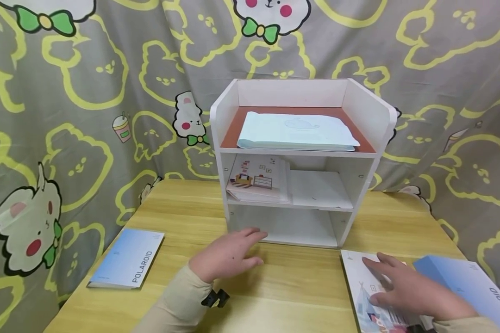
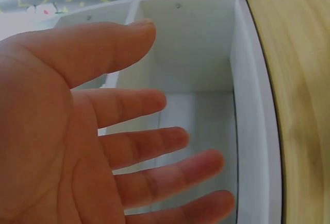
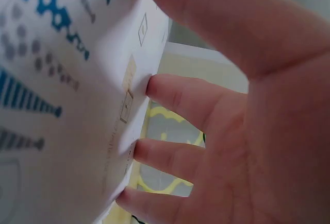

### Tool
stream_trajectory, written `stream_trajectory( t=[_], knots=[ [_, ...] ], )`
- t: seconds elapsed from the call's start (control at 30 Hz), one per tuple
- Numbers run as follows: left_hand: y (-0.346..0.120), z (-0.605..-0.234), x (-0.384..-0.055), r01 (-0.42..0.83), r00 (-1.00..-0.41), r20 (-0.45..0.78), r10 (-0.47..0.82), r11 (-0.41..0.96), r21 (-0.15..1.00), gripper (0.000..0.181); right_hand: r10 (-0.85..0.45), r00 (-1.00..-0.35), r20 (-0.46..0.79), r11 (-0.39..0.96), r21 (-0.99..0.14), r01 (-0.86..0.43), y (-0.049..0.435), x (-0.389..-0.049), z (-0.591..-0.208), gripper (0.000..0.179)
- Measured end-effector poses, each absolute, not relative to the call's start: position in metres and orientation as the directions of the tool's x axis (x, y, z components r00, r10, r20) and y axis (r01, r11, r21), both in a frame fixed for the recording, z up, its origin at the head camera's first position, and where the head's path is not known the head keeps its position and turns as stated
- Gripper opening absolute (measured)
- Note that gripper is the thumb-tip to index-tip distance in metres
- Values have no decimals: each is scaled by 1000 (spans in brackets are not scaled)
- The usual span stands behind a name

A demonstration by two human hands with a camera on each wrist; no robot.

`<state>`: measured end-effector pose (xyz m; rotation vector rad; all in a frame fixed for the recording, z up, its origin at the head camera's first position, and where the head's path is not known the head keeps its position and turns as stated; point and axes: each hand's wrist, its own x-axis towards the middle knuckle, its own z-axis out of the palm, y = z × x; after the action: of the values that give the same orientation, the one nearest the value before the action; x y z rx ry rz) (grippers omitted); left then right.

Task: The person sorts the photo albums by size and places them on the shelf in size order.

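Note:
My left hand (image 1: 229,254) hovers over the table before the bottom compartment of a small white shelf unit (image 1: 281,151). In the left wrist view its fingers (image 2: 154,180) are spread and hold nothing, with the compartment's walls behind them. On the right, my right hand (image 1: 412,286) lies over a white illustrated book (image 1: 360,289) with a tent drawn on its cover. The right wrist view has the fingertips touching the book's cover (image 3: 77,147), fingers fairly straight and apart. Part of the book is hidden under that hand.
A blue-and-white POLAROID album (image 1: 127,259) lies at the left, and a similar blue POLAROID box or album (image 1: 475,282) sits beside the book at the right. Illustrated books (image 1: 256,180) occupy the middle shelf. Pale blue booklets (image 1: 296,132) lie on top. A patterned curtain (image 1: 108,69) hangs behind.

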<state>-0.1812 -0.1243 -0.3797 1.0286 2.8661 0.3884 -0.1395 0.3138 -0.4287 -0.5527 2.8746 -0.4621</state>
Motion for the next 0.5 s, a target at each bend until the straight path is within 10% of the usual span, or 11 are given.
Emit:
stream_trajectory(
  t=[0.5],
  knots=[
    [-121,-391,-184,604,-756,-86,649,742,292,63,-383,-917,-109,887,-322,-332,313,-137,-429,90]
  ],
)
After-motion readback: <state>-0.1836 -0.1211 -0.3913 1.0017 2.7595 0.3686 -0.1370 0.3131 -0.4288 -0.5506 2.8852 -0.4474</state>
